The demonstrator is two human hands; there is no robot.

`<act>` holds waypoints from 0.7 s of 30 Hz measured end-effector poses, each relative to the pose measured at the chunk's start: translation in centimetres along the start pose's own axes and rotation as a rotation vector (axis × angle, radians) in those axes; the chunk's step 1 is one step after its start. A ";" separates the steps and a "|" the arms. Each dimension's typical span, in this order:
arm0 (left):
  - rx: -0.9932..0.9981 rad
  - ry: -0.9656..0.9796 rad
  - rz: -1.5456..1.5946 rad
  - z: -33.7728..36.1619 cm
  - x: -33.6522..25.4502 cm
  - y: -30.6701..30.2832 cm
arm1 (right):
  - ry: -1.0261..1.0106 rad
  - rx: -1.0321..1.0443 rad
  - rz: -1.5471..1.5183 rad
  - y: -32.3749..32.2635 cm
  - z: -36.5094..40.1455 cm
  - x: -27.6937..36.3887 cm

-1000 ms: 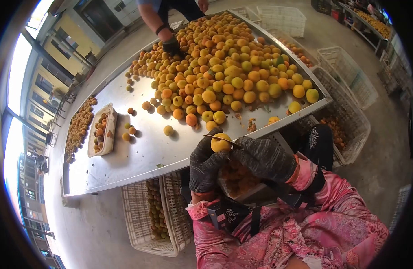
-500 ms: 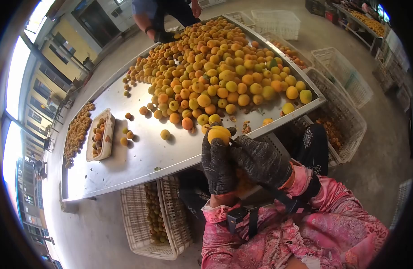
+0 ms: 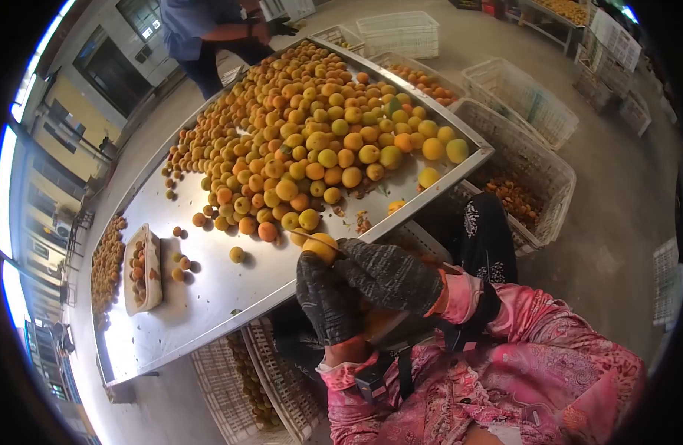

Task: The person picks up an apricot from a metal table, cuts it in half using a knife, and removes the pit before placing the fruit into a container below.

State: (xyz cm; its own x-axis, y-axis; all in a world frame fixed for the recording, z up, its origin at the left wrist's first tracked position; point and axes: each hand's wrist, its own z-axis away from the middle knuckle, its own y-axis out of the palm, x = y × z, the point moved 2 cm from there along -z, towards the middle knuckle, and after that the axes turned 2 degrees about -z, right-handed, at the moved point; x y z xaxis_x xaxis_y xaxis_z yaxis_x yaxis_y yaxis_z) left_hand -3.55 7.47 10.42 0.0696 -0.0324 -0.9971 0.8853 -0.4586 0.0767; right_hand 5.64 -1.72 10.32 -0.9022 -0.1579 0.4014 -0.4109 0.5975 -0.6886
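My left hand [image 3: 325,300], in a dark grey knit glove, is closed around a yellow-orange apricot [image 3: 321,248] just off the near edge of the metal table. My right hand [image 3: 392,276], gloved the same way, is closed against the fruit's right side. A thin blade-like strip [image 3: 306,235] crosses the top of the apricot from the right fingers; its handle is hidden in the glove. Beyond my hands, a large heap of apricots [image 3: 282,141] covers much of the metal table [image 3: 230,289]. Fruit scraps [image 3: 362,221] lie near its edge.
A white tub [image 3: 154,278] of fruit stands on the table's left, beside smaller fruits [image 3: 107,259]. Plastic crates line the right; one crate [image 3: 560,200] holds orange pieces. Another crate [image 3: 286,374] sits below the table. Across it stands a person [image 3: 189,33] with dark gloves.
My view has shifted, so the table appears lower and further left. Both hands stay together at the apricot. The person opposite has straightened, lifting a gloved hand off the fruit.
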 end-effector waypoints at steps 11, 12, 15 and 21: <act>0.033 0.100 0.005 0.2 0.4 1.0 | 0.061 0.008 -0.085 -1.9 -1.9 0.1; -0.040 0.217 -0.175 0.2 0.3 1.1 | 0.054 0.010 -0.083 -1.5 -1.7 0.4; 0.018 -0.116 0.202 -0.1 0.4 1.2 | 0.112 -0.055 -0.063 -0.8 -0.8 0.1; 0.141 -0.128 0.099 -0.8 -0.3 0.4 | -0.163 -0.034 0.219 -1.4 -0.1 -0.5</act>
State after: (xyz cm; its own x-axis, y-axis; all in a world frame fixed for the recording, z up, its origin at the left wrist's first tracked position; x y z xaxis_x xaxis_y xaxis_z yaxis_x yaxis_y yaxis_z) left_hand -2.86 8.01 10.73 0.0855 -0.1920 -0.9777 0.8036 -0.5668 0.1816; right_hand 6.71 -2.38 11.20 -0.9795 -0.1444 0.1407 -0.2013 0.6573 -0.7262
